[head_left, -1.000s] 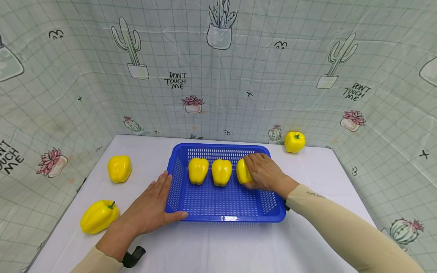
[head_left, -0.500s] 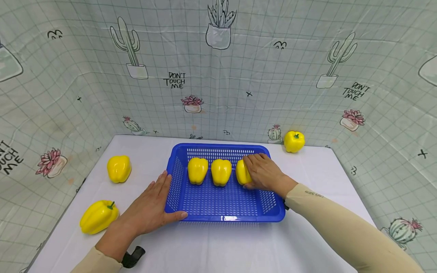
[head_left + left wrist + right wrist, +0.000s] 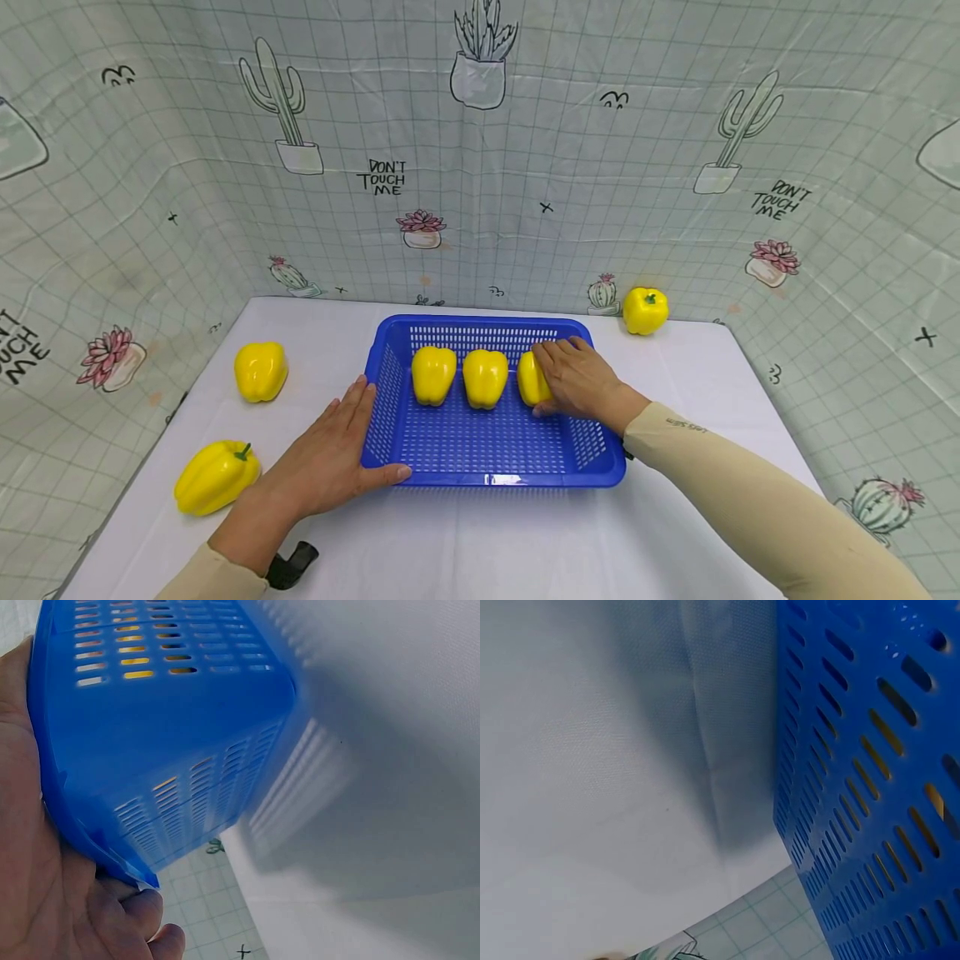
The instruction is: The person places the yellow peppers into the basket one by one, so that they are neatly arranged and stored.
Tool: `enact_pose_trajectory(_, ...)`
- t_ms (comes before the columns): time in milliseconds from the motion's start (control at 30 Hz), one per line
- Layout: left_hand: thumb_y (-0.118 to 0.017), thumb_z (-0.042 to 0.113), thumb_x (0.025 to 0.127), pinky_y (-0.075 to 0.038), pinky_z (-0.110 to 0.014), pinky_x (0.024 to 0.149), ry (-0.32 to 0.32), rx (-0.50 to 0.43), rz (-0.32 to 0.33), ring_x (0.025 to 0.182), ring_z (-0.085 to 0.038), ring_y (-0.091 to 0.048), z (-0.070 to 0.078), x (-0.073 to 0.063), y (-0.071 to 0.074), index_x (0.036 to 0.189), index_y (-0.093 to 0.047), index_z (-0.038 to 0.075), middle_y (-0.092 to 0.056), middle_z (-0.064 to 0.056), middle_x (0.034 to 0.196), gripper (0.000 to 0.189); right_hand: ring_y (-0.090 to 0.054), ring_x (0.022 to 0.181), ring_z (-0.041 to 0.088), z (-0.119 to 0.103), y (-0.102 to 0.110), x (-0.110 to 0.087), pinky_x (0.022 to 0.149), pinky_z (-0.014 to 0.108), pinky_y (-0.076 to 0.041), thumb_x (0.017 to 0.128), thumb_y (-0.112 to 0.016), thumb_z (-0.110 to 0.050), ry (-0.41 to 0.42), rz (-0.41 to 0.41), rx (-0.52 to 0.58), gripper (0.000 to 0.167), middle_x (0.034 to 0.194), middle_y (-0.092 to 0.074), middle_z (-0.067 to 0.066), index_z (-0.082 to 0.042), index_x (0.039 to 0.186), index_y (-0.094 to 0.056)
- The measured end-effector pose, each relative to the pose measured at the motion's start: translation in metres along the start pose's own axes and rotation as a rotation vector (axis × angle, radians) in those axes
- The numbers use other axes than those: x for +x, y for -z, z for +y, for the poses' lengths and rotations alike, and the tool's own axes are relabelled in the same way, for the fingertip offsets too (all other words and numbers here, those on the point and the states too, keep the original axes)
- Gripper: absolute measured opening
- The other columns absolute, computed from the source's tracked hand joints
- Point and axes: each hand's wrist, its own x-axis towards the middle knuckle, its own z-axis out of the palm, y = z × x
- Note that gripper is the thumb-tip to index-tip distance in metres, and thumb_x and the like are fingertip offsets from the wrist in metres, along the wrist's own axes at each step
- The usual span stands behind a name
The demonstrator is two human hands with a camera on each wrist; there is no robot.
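A blue plastic basket (image 3: 480, 480) with slotted walls stands mid-table. Inside it, a yellow bell pepper (image 3: 433, 376) and a second bell pepper (image 3: 485, 378) lie side by side. My right hand (image 3: 576, 379) reaches over the basket's right side and grips a third bell pepper (image 3: 532, 379), partly hidden under the fingers. At the left rim my left hand (image 3: 330, 458) lies with straight fingers along the edge, thumb over the near corner. The left wrist view has that hand (image 3: 82, 900) against the basket's rim. In the right wrist view the basket wall (image 3: 870, 787) hides the right hand.
Left of the basket lie a bell pepper (image 3: 261, 372) and, nearer, another bell pepper (image 3: 217, 477) beside the left forearm. One more bell pepper (image 3: 645, 311) sits at the back right edge of the white-covered table (image 3: 480, 550). A patterned curtain (image 3: 480, 167) rises behind and at both sides.
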Motion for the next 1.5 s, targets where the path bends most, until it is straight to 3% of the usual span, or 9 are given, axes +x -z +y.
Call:
enact_pose_trajectory(500, -0.061, 0.086, 0.084, -0.019, -0.061, 0.130, 0.005, -0.010, -0.007, 0.161, -0.044, -0.020, 0.003, 0.000, -0.001, 0.167, -0.013, -0.003, -0.009, -0.026, 0.175, 0.131, -0.055, 0.139, 0.040, 0.001, 0.001, -0.001, 0.124, 0.059, -0.037, 0.083, -0.074, -0.076, -0.014, -0.022, -0.013, 0.113, 0.153, -0.054, 0.022, 0.002, 0.157, -0.038)
enact_pose_trajectory(767, -0.063, 0.083, 0.085, -0.018, -0.060, 0.130, -0.008, -0.005, -0.007, 0.161, -0.044, -0.019, 0.003, 0.000, 0.000, 0.167, -0.013, -0.004, -0.010, -0.026, 0.175, 0.129, -0.054, 0.137, 0.040, 0.004, 0.002, -0.005, 0.124, 0.054, -0.038, 0.087, -0.072, -0.073, -0.015, 0.077, 0.056, 0.107, 0.150, -0.056, 0.023, 0.004, 0.155, -0.043)
enact_pose_trajectory(967, -0.065, 0.080, 0.086, -0.017, -0.060, 0.131, -0.004, 0.006, -0.008, 0.162, -0.043, -0.018, 0.003, -0.001, -0.001, 0.167, -0.014, -0.004, -0.010, -0.026, 0.175, 0.127, -0.057, 0.134, 0.040, 0.013, 0.011, -0.012, 0.122, 0.055, -0.041, 0.088, -0.072, -0.072, 0.000, 0.168, 0.035, 0.101, 0.145, -0.060, 0.023, 0.005, 0.149, -0.049)
enact_pose_trajectory(1267, -0.066, 0.079, 0.087, -0.016, -0.060, 0.131, -0.021, 0.025, 0.027, 0.161, -0.044, -0.020, 0.001, -0.003, 0.001, 0.166, -0.016, -0.006, -0.013, -0.028, 0.174, 0.126, -0.056, 0.136, 0.041, 0.026, 0.018, -0.019, 0.121, 0.057, -0.041, 0.091, -0.071, -0.068, -0.037, 0.209, 0.057, 0.095, 0.147, -0.059, 0.023, 0.002, 0.150, -0.048)
enact_pose_trajectory(1500, -0.066, 0.077, 0.088, -0.016, -0.061, 0.131, -0.042, 0.072, 0.062, 0.161, -0.045, -0.019, 0.001, -0.004, 0.001, 0.164, -0.021, -0.008, -0.018, -0.029, 0.173, 0.122, -0.057, 0.133, 0.041, 0.036, 0.018, -0.028, 0.120, 0.057, -0.043, 0.093, -0.072, -0.063, -0.053, 0.291, 0.049, 0.089, 0.144, -0.060, 0.023, 0.003, 0.149, -0.050)
